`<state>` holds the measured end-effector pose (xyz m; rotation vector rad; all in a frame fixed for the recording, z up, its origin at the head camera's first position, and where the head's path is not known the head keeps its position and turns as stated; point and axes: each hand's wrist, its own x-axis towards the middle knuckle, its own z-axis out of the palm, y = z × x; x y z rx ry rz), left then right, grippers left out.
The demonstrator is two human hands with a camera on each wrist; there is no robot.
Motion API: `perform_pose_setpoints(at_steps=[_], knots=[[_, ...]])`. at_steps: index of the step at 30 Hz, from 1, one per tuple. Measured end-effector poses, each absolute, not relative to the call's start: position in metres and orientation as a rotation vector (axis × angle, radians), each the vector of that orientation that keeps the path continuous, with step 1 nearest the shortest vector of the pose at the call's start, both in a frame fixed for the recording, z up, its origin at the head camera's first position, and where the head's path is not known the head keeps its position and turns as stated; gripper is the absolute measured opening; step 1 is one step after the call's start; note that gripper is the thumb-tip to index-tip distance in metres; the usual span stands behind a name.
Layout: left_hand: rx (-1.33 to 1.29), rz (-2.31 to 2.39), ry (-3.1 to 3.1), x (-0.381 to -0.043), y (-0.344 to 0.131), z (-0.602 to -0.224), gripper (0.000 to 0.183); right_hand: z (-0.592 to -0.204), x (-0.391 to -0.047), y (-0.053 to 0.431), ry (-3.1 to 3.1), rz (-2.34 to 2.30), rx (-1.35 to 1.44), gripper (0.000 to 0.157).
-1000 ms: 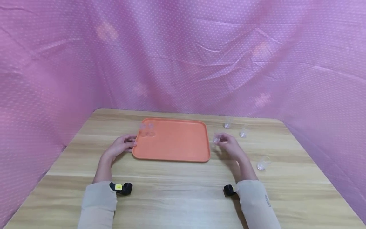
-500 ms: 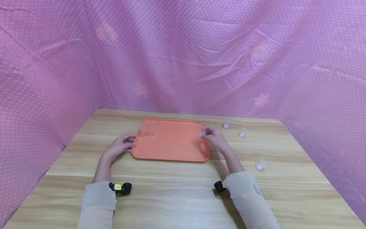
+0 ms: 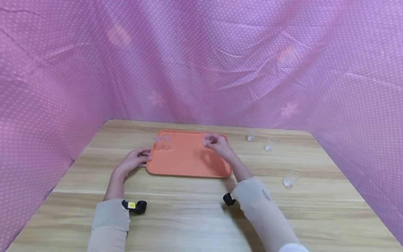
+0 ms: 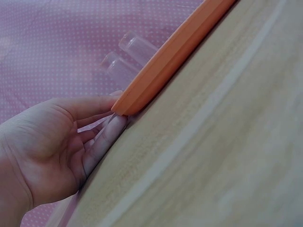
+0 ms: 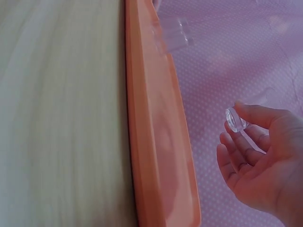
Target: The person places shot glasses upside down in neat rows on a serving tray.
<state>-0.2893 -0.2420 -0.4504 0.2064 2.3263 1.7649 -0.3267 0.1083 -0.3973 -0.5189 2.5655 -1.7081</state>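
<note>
Delicately, a person's right hand (image 3: 221,145) holds a clear shot glass (image 5: 235,119) over an orange serving tray (image 3: 189,164), between one and two o'clock of its centre, its thumb and fingers pinched on the glass low down beside the thick base. The remaining fingers curve loosely, apart from the glass. At nine o'clock, the left hand (image 3: 133,160) clamps the tray's edge, thumb above the rim and fingers beneath.

Two more shot glasses (image 3: 168,147) stand side by side on the tray near ten o'clock. On the pale wood-grain worktop (image 3: 189,217) beyond the tray are three others: one (image 3: 250,138) between two and three o'clock, another (image 3: 268,147) at three, and the nearest (image 3: 288,181) just short of four.

The held glass looks light and stiff, with smooth walls likely to slip in dry fingers; whether it is glass or hard plastic cannot be told, so brittle is the safer guess. Its weight probably sits in that heavy base, making a low pinch steady, though a grip at mid-wall would leave the bottom free for setting down. The tray appears rigid and shallow-lipped, best steadied by its rim, where a tug could topple the standing pair.
</note>
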Motion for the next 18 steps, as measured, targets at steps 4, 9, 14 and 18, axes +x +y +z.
perform_pose_setpoints(at_steps=[4, 9, 14, 18], knots=[[0.187, 1.768, 2.328, -0.288, -0.242, -0.450, 0.050, -0.398, -0.329, 0.096, 2.542, -1.702, -0.566, 0.028], [0.197, 1.781, 2.316, -0.288, -0.242, -0.449, 0.050, -0.400, -0.332, 0.084, 2.504, -1.695, -0.576, 0.029], [0.210, 1.805, 2.292, -0.288, -0.241, -0.449, 0.051, -0.405, -0.335, 0.073, 2.515, -1.696, -0.507, 0.030], [0.205, 1.798, 2.308, -0.288, -0.241, -0.449, 0.050, -0.409, -0.336, 0.064, 2.524, -1.734, -0.445, 0.029]])
